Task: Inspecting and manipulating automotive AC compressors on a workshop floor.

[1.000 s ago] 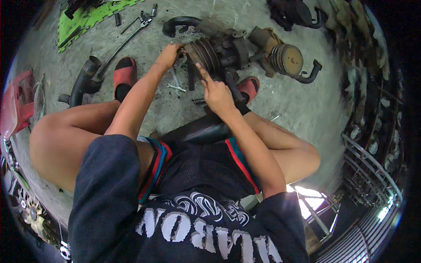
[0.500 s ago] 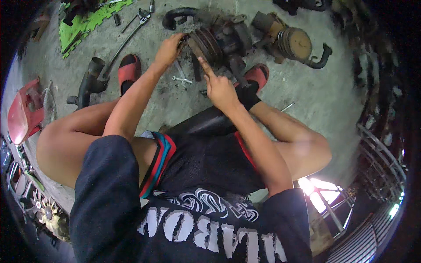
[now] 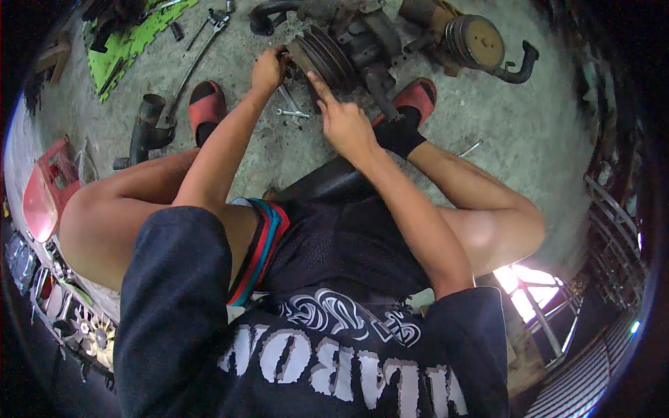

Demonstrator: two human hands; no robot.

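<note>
My left hand (image 3: pixel 266 70) has its fingers curled at the left edge of a dark grooved pulley (image 3: pixel 324 59); what they hold is partly hidden. My right hand (image 3: pixel 345 125) reaches to the pulley's near face with the index finger stretched out against it and the other fingers bent. The pulley is joined to a dark, grimy metal housing (image 3: pixel 373 49). A light metal wrench (image 3: pixel 293 113) lies on the concrete floor just below the pulley, near my hands.
A second pulley assembly (image 3: pixel 474 42) stands at upper right. A curved pipe (image 3: pixel 150 122) and long wrench handle (image 3: pixel 191 66) lie left, near a green mat (image 3: pixel 139 38). A red plastic seat (image 3: pixel 45 198), a fan (image 3: pixel 97 334) and metal racks (image 3: pixel 613 209) line the sides.
The view has shifted, so the pulley and both hands sit higher in the picture. Both hands stay at the pulley, with little change in their grip.
</note>
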